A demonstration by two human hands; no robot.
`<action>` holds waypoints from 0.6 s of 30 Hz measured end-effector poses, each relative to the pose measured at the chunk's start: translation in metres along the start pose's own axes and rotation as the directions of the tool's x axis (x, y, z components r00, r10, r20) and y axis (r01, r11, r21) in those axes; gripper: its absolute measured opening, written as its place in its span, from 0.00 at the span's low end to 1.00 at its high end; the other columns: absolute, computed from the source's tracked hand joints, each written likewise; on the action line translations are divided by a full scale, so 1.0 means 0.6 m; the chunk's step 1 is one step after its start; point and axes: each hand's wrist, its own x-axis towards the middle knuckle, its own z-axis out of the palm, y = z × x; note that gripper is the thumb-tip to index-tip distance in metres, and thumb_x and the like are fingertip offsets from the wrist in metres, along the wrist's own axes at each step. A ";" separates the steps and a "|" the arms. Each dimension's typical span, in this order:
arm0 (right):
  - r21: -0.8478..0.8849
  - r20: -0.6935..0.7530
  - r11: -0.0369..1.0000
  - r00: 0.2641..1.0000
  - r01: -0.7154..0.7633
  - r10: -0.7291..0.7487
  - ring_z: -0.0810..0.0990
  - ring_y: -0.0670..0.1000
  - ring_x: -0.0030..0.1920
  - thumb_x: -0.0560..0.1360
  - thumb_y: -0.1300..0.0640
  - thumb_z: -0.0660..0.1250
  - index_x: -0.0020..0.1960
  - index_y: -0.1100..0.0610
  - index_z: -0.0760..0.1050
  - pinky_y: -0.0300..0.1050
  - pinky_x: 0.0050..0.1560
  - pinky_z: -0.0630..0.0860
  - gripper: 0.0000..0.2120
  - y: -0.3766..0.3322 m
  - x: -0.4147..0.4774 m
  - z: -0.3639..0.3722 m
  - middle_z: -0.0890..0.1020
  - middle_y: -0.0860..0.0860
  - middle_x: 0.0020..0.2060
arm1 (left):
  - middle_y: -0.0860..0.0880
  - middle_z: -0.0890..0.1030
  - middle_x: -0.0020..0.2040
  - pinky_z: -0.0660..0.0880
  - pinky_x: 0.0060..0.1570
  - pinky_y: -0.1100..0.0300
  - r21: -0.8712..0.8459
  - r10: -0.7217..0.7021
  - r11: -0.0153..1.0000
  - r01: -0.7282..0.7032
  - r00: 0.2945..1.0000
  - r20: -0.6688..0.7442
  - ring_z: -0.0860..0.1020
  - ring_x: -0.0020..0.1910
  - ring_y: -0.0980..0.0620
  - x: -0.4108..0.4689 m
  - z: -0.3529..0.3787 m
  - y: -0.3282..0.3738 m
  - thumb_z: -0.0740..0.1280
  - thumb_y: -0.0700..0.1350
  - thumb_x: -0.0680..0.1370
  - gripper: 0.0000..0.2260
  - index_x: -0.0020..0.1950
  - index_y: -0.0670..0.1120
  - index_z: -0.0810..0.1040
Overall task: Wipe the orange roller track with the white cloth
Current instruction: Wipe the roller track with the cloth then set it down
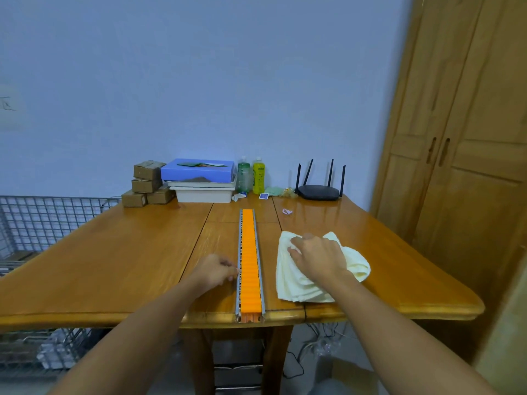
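A long orange roller track [249, 260] in a grey metal frame lies lengthwise down the middle of the wooden table [128, 252], its near end at the front edge. The white cloth [296, 283] lies crumpled on the table right of the track, apart from it. My right hand [316, 258] rests on top of the cloth with its fingers curled into the fabric. My left hand [218, 270] lies on the table at the track's left rail, fingertips touching the metal edge, fingers loosely bent and holding nothing.
At the back of the table stand several brown cardboard boxes [147, 183], a blue lid on white trays [201, 178], two bottles [258, 175] and a black router [319, 191]. A wire basket [42, 220] is at the left, a wooden wardrobe [462, 138] at the right.
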 end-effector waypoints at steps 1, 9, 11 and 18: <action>-0.009 -0.021 1.000 1.000 -0.009 0.009 0.81 0.54 0.47 0.84 0.43 0.55 0.65 0.48 0.78 0.46 0.38 0.71 0.18 0.005 0.007 0.005 0.80 0.49 0.51 | 0.48 0.82 0.42 0.75 0.42 0.60 -0.004 0.002 1.000 -0.002 1.000 -0.005 0.77 0.39 0.54 0.002 0.000 0.000 0.69 0.46 0.81 0.06 0.54 0.46 0.83; 0.039 0.162 0.970 0.960 -0.240 0.231 0.67 0.54 0.69 0.82 0.37 0.54 0.77 0.43 0.66 0.57 0.63 0.68 0.25 0.025 0.032 0.070 0.71 0.51 0.69 | 0.49 0.83 0.40 0.74 0.38 0.62 0.004 0.008 1.000 -0.007 0.999 -0.046 0.77 0.35 0.56 0.027 0.010 -0.012 0.68 0.46 0.82 0.06 0.52 0.47 0.83; 0.096 0.364 0.940 0.891 -0.327 0.272 0.55 0.57 0.78 0.82 0.33 0.49 0.81 0.40 0.54 0.67 0.72 0.54 0.30 0.011 0.016 0.101 0.58 0.50 0.80 | 0.49 0.83 0.40 0.74 0.37 0.62 -0.002 0.002 1.000 -0.002 0.999 -0.047 0.77 0.35 0.56 0.034 0.010 -0.014 0.68 0.46 0.82 0.05 0.52 0.47 0.83; 0.080 0.563 0.934 0.789 -0.349 0.247 0.36 0.60 0.80 0.79 0.29 0.38 0.81 0.37 0.38 0.75 0.71 0.33 0.32 0.004 0.010 0.122 0.38 0.45 0.81 | 0.49 0.83 0.39 0.73 0.37 0.60 0.009 -0.002 1.000 0.003 0.998 -0.058 0.77 0.36 0.54 0.052 0.014 -0.018 0.67 0.48 0.82 0.06 0.50 0.49 0.83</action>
